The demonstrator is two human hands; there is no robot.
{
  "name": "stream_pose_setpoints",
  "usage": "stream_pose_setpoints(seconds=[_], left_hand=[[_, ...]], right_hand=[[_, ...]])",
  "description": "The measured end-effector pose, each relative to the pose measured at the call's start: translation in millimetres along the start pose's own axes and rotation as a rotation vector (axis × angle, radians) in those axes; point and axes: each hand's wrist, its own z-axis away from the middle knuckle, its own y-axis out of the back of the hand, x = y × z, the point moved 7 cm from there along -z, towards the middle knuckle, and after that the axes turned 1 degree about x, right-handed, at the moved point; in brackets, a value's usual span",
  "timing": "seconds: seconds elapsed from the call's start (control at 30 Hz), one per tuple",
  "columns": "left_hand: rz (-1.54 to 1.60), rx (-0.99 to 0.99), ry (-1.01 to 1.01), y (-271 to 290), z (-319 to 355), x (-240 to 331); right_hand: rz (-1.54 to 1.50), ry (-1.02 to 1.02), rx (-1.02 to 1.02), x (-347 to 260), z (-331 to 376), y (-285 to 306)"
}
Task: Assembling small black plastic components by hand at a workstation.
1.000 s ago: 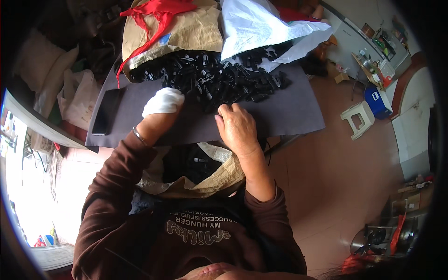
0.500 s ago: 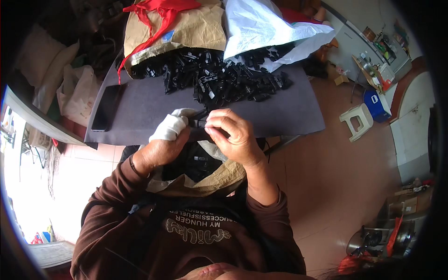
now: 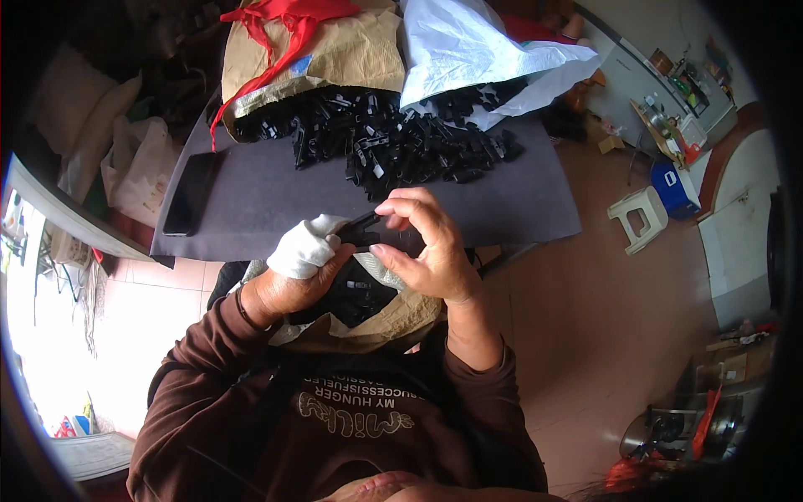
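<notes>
My left hand (image 3: pixel 303 248), with white cloth covering over its fingers, is closed on a small black plastic part (image 3: pixel 360 227) above the table's front edge. The part's slim end points toward my right hand (image 3: pixel 427 247). That hand is bare, its thumb and forefinger spread apart, the fingertips close to the part's far end; whether they touch it is hard to see. Beyond both hands a heap of similar black plastic parts (image 3: pixel 401 151) lies on the dark grey table (image 3: pixel 276 197). Below my hands, an open sack (image 3: pixel 410 314) holds more black parts.
A tan sack (image 3: pixel 335 50) with red cloth and a white sack (image 3: pixel 468 50) lie at the table's far side, black parts at their mouths. A black phone (image 3: pixel 190 194) rests on the left. Off to the right stand a white stool (image 3: pixel 637 219) and a blue box (image 3: pixel 674 191).
My right thumb and forefinger have parted from their pinch on the black part. The part now sits tilted in my left hand, which has turned slightly. The heap looks the same.
</notes>
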Motion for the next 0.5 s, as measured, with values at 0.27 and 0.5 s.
stream_pose_setpoints(seconds=[0.27, 0.5], left_hand=[[0.119, 0.048, -0.049, -7, -2, 6], [0.106, -0.05, 0.036, -23, 6, 8]], right_hand=[[0.217, -0.071, 0.135, -2, 2, -18], [0.376, 0.023, 0.224, 6, 6, -15]])
